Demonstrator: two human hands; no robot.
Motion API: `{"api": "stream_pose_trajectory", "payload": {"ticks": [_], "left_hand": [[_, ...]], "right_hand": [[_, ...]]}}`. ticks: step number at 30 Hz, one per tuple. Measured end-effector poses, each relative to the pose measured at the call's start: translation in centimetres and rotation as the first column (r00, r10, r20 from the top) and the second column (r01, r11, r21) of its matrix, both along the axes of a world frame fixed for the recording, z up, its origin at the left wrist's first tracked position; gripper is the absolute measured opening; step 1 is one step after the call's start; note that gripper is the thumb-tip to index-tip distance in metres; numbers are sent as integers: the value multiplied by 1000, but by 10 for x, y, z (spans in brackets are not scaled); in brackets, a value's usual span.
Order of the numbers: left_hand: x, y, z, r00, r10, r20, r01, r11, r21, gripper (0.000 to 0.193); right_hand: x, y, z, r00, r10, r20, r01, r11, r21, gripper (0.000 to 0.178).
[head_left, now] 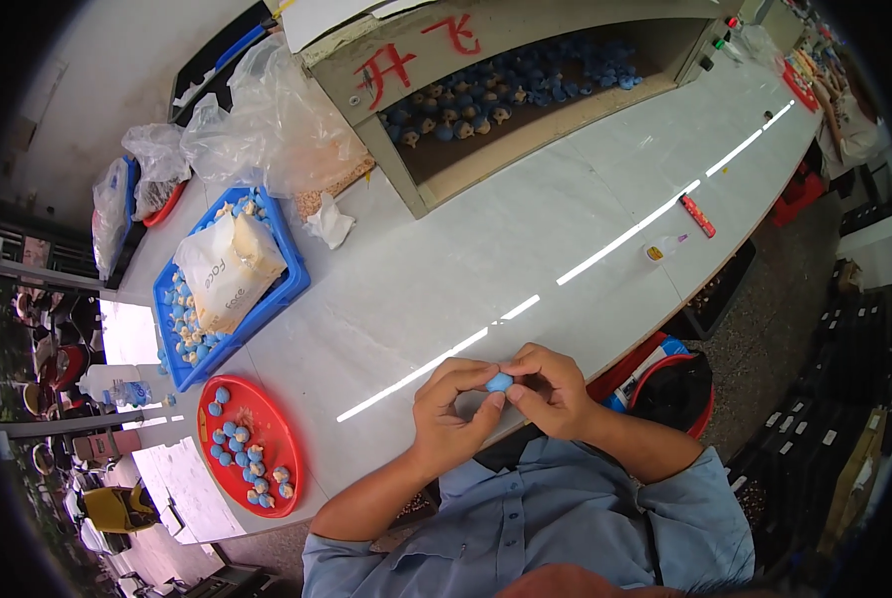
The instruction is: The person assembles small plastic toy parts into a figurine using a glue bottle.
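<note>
Between the fingertips of both hands is a small rounded blue piece (500, 382), held just above the near edge of the white table (406, 329). My left hand (456, 401) pinches it from the left with thumb and forefinger. From the right, my right hand (549, 391) grips it the same way. The fingers cover part of the piece, so its full shape is hidden. To the left of my hands lies a red oval tray (287, 439) with several small blue and beige figure pieces (237, 437) on it.
A blue basket (292, 284) holds more such pieces and a white paper bag (229, 274). Behind stands a grey box (391, 164) with an open front, full of blue pieces. A small bottle (664, 247) and a red tube (697, 216) lie at the right.
</note>
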State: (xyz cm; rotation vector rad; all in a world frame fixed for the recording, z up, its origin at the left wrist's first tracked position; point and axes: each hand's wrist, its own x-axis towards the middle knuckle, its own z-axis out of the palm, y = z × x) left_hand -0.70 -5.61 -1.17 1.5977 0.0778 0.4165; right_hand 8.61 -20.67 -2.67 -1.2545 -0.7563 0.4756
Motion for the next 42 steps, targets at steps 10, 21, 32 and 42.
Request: {"api": "stream_pose_trajectory", "payload": {"ticks": [10, 21, 32, 42], "left_hand": [[0, -5, -4, 997, 30, -74, -42, 985, -170, 28], [-1, -4, -4, 995, 49, -82, -64, 979, -195, 25], [5, 9, 0, 989, 41, -143, -85, 946, -311, 18], [9, 20, 6, 929, -131, -345, -66, 861, -504, 18]], "right_hand": [[-4, 3, 0, 993, 19, -118, -22, 1000, -21, 19], [0, 7, 4, 996, 64, -65, -66, 997, -29, 19], [-1, 13, 9, 968, -90, -235, 65, 992, -110, 19], [5, 9, 9, 965, -14, -261, -19, 992, -126, 21]]}}
